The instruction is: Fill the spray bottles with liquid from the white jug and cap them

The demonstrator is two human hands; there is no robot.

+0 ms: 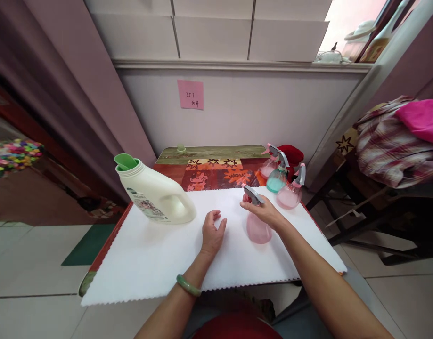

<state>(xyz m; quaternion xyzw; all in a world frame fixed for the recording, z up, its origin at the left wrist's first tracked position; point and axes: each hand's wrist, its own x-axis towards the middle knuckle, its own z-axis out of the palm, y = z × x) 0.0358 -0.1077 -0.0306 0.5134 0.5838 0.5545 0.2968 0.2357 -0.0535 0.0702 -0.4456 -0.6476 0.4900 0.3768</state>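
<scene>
My right hand is wrapped round the neck of a pink see-through spray bottle with a grey and pink trigger head. The bottle stands on, or just over, the white cloth; I cannot tell which. Left of it, my left hand rests over the cloth with fingers loosely curved and apart, holding nothing. A big cream detergent jug stands at the left, its handle towards me and a green spout piece in its open mouth.
At the back right stand a teal spray bottle and two more pink ones, the nearer pink bottle at the cloth's edge. A red item lies behind them. A small greenish cap sits at the table's back edge, below a pink note.
</scene>
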